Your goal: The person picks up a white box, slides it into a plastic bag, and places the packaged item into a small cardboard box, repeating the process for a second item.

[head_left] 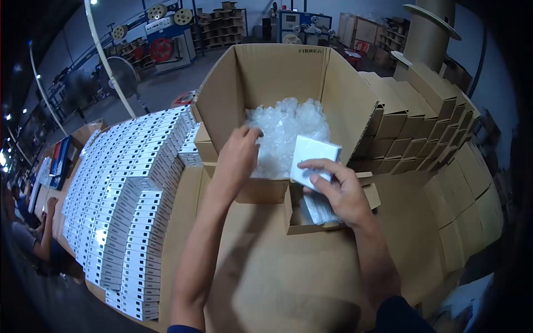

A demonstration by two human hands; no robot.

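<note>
My right hand (pixel 344 191) grips a flat white square piece (pixel 312 154), thumb and fingers on its near side. Just below it stands a small open cardboard box (pixel 302 228) with clear-plastic-wrapped items (pixel 321 211) inside. My left hand (pixel 242 149) is closed, its fingers curled at the left part of a large open carton (pixel 283 72). Crumpled clear plastic bags (pixel 288 125) fill the bottom of that carton, right beside my left hand. Whatever my left fingers pinch, if anything, is hidden.
Stacked white boxes (pixel 111 205) cover the left side of the table. Folded brown cardboard boxes (pixel 411 116) are piled at the right, with more (pixel 466 200) nearer. Bare tabletop (pixel 294 277) lies in front. A person's arm (pixel 47 222) shows at far left.
</note>
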